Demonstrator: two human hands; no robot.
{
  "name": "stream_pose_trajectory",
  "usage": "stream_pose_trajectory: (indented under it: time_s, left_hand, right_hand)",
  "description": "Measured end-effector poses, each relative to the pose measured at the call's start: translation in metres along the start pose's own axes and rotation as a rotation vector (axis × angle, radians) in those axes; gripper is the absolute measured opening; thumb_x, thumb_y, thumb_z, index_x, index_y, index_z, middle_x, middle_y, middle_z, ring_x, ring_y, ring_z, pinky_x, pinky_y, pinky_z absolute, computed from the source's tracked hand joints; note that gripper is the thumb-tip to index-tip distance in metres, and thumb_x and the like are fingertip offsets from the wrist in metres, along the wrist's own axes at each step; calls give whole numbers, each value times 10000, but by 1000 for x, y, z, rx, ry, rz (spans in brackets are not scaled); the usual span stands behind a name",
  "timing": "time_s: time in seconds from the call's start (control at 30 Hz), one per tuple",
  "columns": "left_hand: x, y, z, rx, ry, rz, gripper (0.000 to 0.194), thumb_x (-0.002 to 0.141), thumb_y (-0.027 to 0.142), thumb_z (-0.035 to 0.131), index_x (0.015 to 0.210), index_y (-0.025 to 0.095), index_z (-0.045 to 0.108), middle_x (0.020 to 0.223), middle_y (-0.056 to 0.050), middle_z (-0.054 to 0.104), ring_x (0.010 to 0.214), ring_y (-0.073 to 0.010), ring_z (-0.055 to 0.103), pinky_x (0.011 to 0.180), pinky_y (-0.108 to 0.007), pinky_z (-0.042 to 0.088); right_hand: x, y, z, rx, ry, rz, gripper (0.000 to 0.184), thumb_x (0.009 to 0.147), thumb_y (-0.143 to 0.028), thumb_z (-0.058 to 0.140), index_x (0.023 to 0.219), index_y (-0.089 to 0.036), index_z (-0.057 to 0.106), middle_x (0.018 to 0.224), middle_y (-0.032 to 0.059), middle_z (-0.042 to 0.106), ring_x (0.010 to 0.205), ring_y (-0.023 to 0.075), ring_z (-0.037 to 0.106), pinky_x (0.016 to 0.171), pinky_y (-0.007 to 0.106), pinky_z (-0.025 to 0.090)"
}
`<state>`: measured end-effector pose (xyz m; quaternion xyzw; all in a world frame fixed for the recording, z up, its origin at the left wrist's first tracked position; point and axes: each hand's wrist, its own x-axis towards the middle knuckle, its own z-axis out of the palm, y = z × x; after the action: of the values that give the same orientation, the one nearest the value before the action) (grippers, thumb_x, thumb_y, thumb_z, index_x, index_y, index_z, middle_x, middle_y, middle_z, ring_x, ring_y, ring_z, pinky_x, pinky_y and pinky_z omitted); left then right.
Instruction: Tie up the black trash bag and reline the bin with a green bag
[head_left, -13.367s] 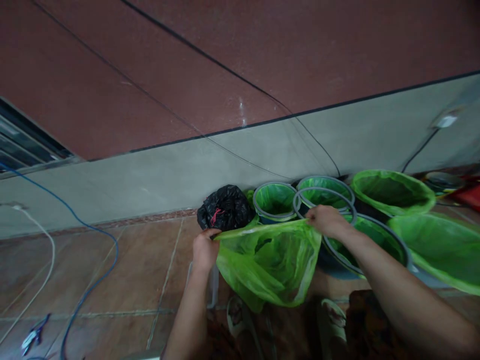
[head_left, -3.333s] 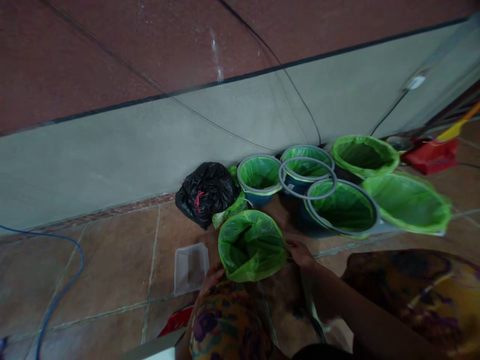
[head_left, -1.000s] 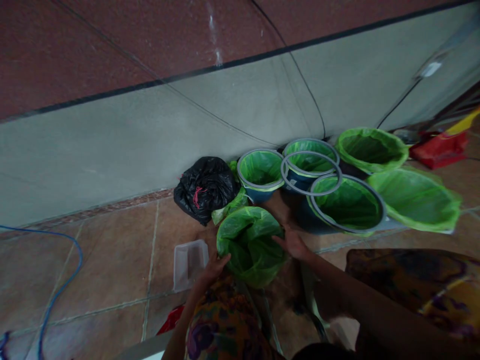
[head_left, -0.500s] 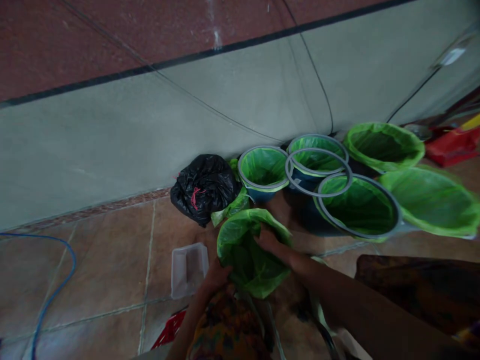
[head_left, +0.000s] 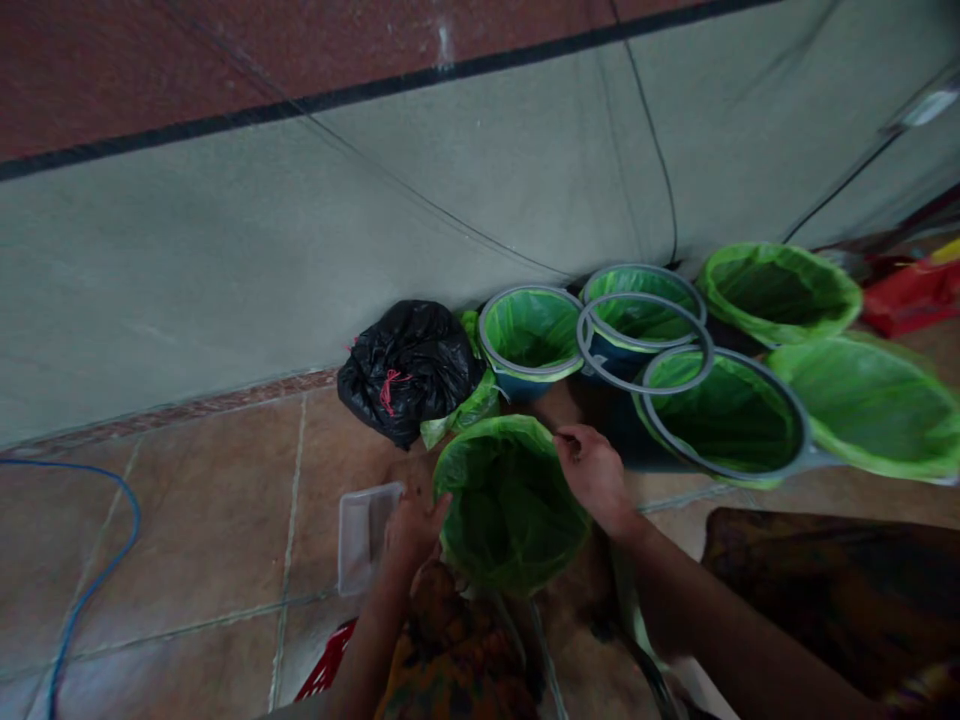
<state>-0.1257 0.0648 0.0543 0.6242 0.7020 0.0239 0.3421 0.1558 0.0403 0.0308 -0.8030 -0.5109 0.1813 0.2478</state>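
A pale lower wall (head_left: pixel 240 270) under a dark red band meets a brown tiled floor (head_left: pixel 202 530), where a blue cord (head_left: pixel 135 525) curves well apart from the fingers on the left side. The green bag (head_left: pixel 517 510) sits between the two hands, its round mouth spread open and pointing up toward the wearer; its long axis runs from that mouth down toward the floor, though the lower part is hidden.

The right hand (head_left: pixel 598 478) curls its fingers at the bag's rim on the far right; I cannot tell whether they pinch the film. The left hand (head_left: pixel 412 525) sets its thumb against the near left rim, and whether its other fingers grip is unclear.

Just beside the left fingers lies a clear tub (head_left: pixel 358 550). Beyond them, a tied black bag (head_left: pixel 420 370) slumps by the wall. Past the right fingertips stands a grey-rimmed, green-lined bin (head_left: pixel 532 330); farther right, a thin grey ring (head_left: pixel 581 347) overlaps two more bins in view.
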Motion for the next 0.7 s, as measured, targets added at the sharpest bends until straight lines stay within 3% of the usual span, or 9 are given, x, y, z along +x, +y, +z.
stream_pose_trajectory:
  time_s: [0.07, 0.13, 0.23, 0.3, 0.37, 0.47, 0.7]
  left_hand:
    - [13, 31, -11, 81, 48, 177, 519, 919, 346, 534, 1400, 166, 459, 1286, -166, 651, 1120, -279, 659, 966, -423, 504]
    - [27, 70, -13, 142, 55, 416, 441, 913, 306, 538, 1337, 185, 524, 1327, -133, 632, 1205, -254, 606, 1058, -401, 454]
    - [48, 124, 1, 247, -55, 706, 387, 909, 245, 526, 1289, 183, 570, 1295, -91, 653, 1240, -221, 570, 1111, -358, 410]
    - [62, 148, 18, 319, -131, 804, 386, 902, 219, 525, 1280, 161, 577, 1308, -97, 643, 1240, -217, 564, 1111, -345, 406]
    - [74, 157, 33, 404, -181, 829, 372, 902, 201, 511, 1262, 149, 587, 1295, -113, 646, 1217, -226, 574, 1101, -363, 409]
    - [87, 152, 48, 500, -237, 805, 364, 900, 145, 469, 1242, 163, 591, 1254, -114, 658, 1186, -224, 584, 1086, -375, 406]
    - [98, 139, 56, 605, -217, 726, 317, 888, 94, 414, 1146, 179, 577, 1170, -107, 655, 1146, -226, 577, 1034, -383, 400]
  right_hand:
    - [6, 13, -4, 55, 6, 71, 377, 877, -410, 548, 1091, -139, 700, 1079, 146, 724, 951, 259, 671, 833, 346, 503]
    - [10, 23, -1, 136, -85, 116, 374, 858, -423, 563, 1053, -140, 711, 1025, 131, 738, 891, 243, 684, 789, 326, 507]
    - [13, 28, 6, 220, -152, 148, 315, 847, -408, 548, 936, -167, 731, 897, 86, 751, 796, 221, 684, 711, 301, 491]
    - [14, 29, 9, 261, -141, 171, 309, 843, -396, 527, 879, -171, 735, 836, 70, 748, 755, 214, 675, 679, 295, 481]
    - [17, 31, 11, 322, -132, 196, 310, 823, -382, 519, 844, -162, 737, 810, 70, 745, 737, 211, 670, 665, 291, 484]
    - [23, 39, 18, 454, -145, 285, 319, 786, -385, 537, 828, -141, 738, 794, 85, 745, 724, 213, 673, 633, 286, 500]
    - [20, 56, 34, 763, -297, 561, 258, 791, -332, 562, 813, -152, 746, 775, 88, 759, 664, 203, 686, 604, 292, 547]
